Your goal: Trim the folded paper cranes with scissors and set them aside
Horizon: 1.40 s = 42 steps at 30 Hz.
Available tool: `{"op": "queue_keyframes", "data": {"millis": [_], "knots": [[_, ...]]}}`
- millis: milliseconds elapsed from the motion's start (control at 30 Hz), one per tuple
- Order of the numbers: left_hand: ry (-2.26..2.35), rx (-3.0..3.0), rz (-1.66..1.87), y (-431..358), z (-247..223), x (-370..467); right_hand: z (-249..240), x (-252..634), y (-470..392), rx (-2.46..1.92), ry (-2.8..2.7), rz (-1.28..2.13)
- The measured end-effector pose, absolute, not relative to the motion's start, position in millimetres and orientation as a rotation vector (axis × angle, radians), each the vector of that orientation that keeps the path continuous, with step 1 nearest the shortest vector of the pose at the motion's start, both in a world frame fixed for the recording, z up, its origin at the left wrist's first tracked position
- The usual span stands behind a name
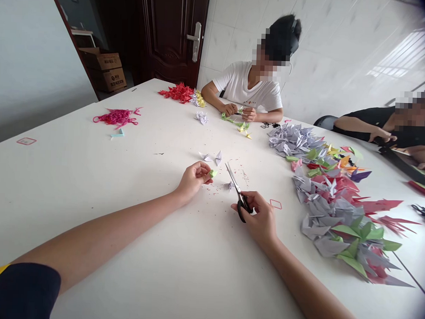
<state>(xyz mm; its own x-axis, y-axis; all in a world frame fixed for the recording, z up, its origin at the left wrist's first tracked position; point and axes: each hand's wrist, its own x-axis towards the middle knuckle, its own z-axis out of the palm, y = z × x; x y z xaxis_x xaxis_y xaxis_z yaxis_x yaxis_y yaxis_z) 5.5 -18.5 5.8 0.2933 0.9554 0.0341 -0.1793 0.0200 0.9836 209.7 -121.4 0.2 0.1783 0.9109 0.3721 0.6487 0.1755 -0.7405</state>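
Between the fingertips of my left hand is a small folded piece of light green paper, mostly covered by the fingers. My right hand grips black-handled scissors by their loops, blades pointing up and away from me. The blades stand a little right of the green paper, not touching it. A small pale folded paper piece lies on the table between my hands. Beyond them rest two more pale folded pieces, one a white-lilac paper. Tiny red scraps are scattered around.
A long heap of folded paper shapes covers the right side of the white table. Pink cord and a red paper pile lie farther back. One person sits opposite; another person is at right.
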Motion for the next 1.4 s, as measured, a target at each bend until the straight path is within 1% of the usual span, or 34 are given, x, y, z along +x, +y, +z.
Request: {"op": "queue_keyframes", "data": {"millis": [833,1400], "knots": [[0.882,1.226,1.087,-19.9,9.7,6.5,-3.7,210.7,-121.4,-1.493,-1.635,0.488],[0.867,1.202,1.096,-19.0,8.9,7.2,-3.2,210.2,-121.9,-1.514,-1.698,0.487]]}}
